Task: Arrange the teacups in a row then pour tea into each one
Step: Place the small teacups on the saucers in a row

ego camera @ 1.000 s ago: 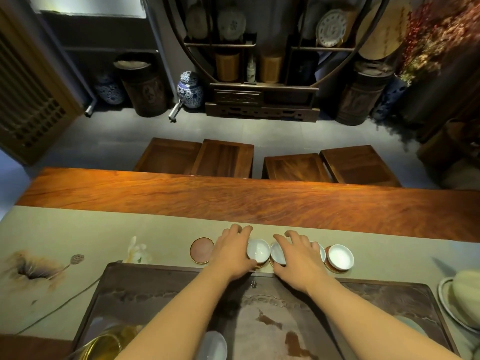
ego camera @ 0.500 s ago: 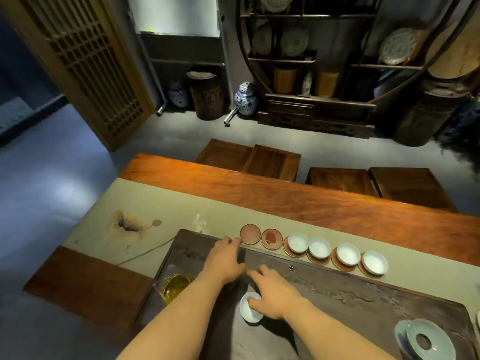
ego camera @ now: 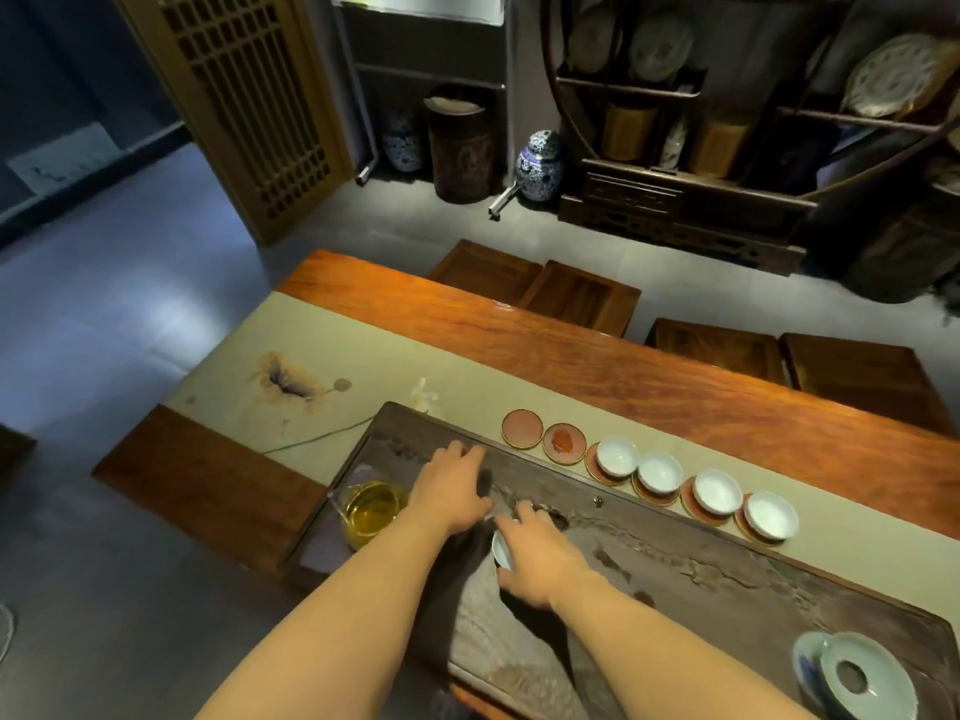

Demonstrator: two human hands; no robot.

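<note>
I see the long wooden table with its pale runner, and on it the dark tea tray that takes up most of my near view. Along the tray's far edge runs a line of six round coasters; four of them carry white teacups, all looking empty, while the two coasters at the left end are bare. So I judge the row about two-thirds laid and no pouring begun. The glass pitcher of tea stands on the tray's left end. My right hand curls round a fifth teacup on the tray, tilted on its side. My left hand lies flat and relaxed on the tray beside it, holding nothing that I can see.
</note>
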